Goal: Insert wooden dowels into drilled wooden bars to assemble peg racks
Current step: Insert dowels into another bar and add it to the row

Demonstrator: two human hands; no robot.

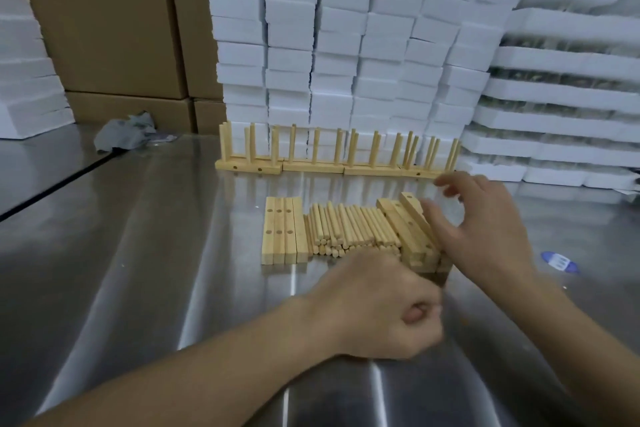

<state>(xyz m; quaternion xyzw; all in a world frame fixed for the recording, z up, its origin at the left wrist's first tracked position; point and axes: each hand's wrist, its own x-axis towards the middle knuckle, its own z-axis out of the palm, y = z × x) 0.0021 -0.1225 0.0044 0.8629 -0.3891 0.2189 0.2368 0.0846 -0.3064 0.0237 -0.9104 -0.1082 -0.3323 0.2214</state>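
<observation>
Centrally on the steel bench (145,253) lies a pile of loose dowels (349,227), ends toward the camera. At 9 o'clock of the pile, touching it, four drilled bars (284,230) lie flat side by side, holes up on two or three of them. At 3 o'clock of the pile sits a second bunch of bars (408,236), stacked unevenly, the top one (417,215) tilted.

Right hand (485,218) rests on that right bunch, fingers spread wide, thumb against the tilted bar's side; whether it actually clamps a bar, cannot tell, motion blur. Left hand (384,305) at 6 o'clock of the pile, curled into a closed fist just in front of the dowel ends; what is inside the fist, if anything, cannot tell.

At 12 o'clock, well apart from the pile, a row of finished racks (332,158) stands with pegs upright. Behind them, stacked white foam blocks (346,45). Cardboard boxes (121,28) at 10 o'clock. Crumpled grey bag (124,130) near the boxes on the bench. Small blue-white label (559,262) at 3 o'clock, beyond the right wrist.
</observation>
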